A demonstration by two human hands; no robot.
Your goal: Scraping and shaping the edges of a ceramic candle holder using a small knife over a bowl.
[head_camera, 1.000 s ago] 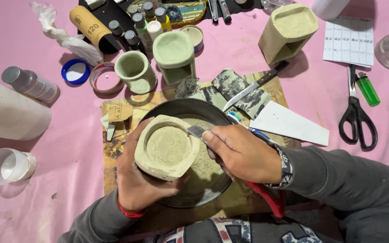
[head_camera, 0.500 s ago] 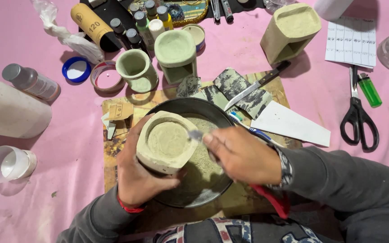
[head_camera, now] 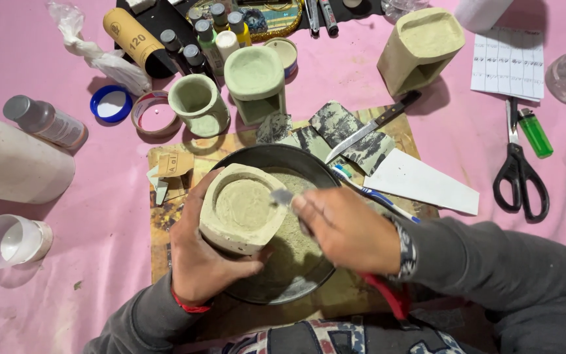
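Black scissors [head_camera: 520, 172], green lighter [head_camera: 534, 132], knife [head_camera: 373, 126], tape roll [head_camera: 154, 113]

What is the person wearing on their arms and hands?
Both hands are bare, with no gloves. The left hand comes out of a grey sleeve and has a thin red band at the wrist. The right hand has a grey sleeve too, with a patterned dark-and-white bracelet at the wrist.

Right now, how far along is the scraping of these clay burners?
Three pale pieces stand finished-looking on the pink cloth: a round cup, a green burner and a beige burner. In hand: the left hand holds a fourth burner over the dark pan, the right hand working a small blade at its rim. Dust has collected in the pan. Only this piece seems left.
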